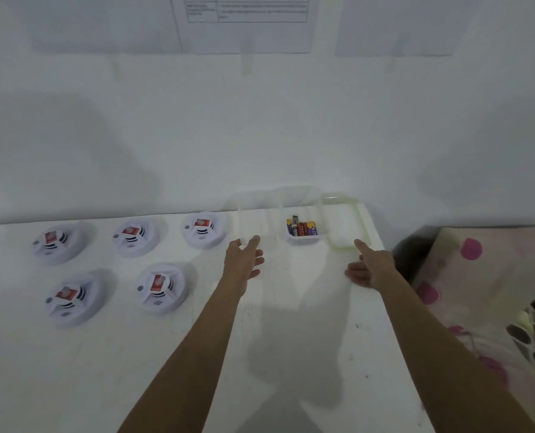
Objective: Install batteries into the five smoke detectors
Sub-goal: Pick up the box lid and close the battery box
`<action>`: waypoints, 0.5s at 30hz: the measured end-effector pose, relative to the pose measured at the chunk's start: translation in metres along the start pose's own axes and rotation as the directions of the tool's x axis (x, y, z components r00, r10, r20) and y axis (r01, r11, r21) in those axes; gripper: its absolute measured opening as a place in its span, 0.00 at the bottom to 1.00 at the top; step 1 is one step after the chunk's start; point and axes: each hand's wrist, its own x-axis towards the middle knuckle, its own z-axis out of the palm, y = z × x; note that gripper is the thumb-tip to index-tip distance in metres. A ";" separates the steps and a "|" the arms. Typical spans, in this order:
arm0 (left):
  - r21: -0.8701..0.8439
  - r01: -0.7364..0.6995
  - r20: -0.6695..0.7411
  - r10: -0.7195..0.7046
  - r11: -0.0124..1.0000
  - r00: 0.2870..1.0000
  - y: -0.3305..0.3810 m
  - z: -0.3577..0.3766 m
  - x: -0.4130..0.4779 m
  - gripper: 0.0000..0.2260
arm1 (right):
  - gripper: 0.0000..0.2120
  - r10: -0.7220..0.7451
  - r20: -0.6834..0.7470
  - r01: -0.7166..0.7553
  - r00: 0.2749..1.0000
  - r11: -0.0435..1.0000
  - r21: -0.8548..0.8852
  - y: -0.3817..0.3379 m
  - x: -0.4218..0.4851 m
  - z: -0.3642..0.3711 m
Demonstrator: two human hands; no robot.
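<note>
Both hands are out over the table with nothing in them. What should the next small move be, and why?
Probably move the right hand forward and left to the batteries and pinch one. Both it and the left hand are open and empty, the batteries lie just beyond, between them, and all five smoke detectors sit untouched.

smoke detectors: white, red stickers
batteries: purple, red, gold
table: white
cloth: cream, pink dots

Head view looks down across white table
</note>
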 end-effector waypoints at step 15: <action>-0.080 -0.030 -0.133 0.019 0.996 0.991 -0.005 0.004 0.011 0.16 | 0.01 -0.004 0.043 -0.015 0.999 0.901 0.434 0.015 -0.015 -0.010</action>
